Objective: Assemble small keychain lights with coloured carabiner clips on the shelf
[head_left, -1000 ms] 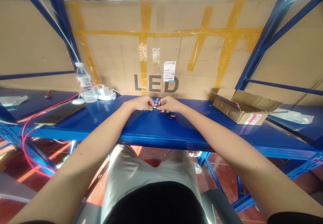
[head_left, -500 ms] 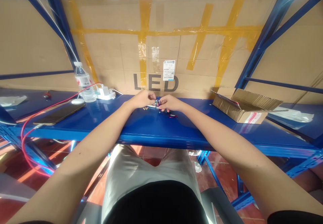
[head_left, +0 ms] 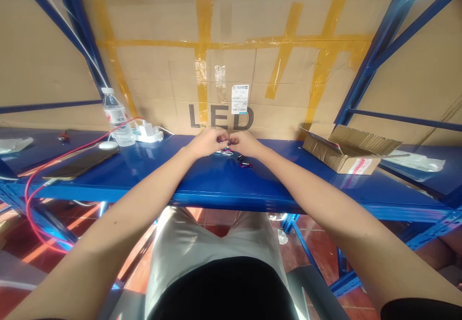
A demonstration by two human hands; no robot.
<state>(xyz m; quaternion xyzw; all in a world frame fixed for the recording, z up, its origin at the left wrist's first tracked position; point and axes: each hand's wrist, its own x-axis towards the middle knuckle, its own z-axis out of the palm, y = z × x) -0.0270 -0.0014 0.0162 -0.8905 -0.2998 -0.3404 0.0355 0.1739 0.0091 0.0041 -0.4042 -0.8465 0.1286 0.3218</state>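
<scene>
My left hand (head_left: 209,143) and my right hand (head_left: 248,144) meet over the blue tabletop (head_left: 231,185), fingertips almost touching. Both are closed in a pinch on a small shiny metal piece (head_left: 229,142), mostly covered by the fingers. Just beneath them is a little cluster of silver and purple metal clips (head_left: 226,151); whether it hangs from the fingers or lies on the table I cannot tell. A purple clip shaped like a carabiner (head_left: 246,165) lies in front of my right hand, with a small dark clip (head_left: 240,158) close behind it.
An open cardboard box (head_left: 355,159) stands at the right. Toward the left are a water bottle (head_left: 118,120), a white power strip (head_left: 149,134), a phone (head_left: 81,164), a white round object (head_left: 108,145) and a red cable (head_left: 31,185). A large cardboard sheet (head_left: 151,84) closes off the back.
My hands have drawn closer together, and both now pinch at one spot. A small dark clip now shows on the table by the purple one. The view has shifted slightly.
</scene>
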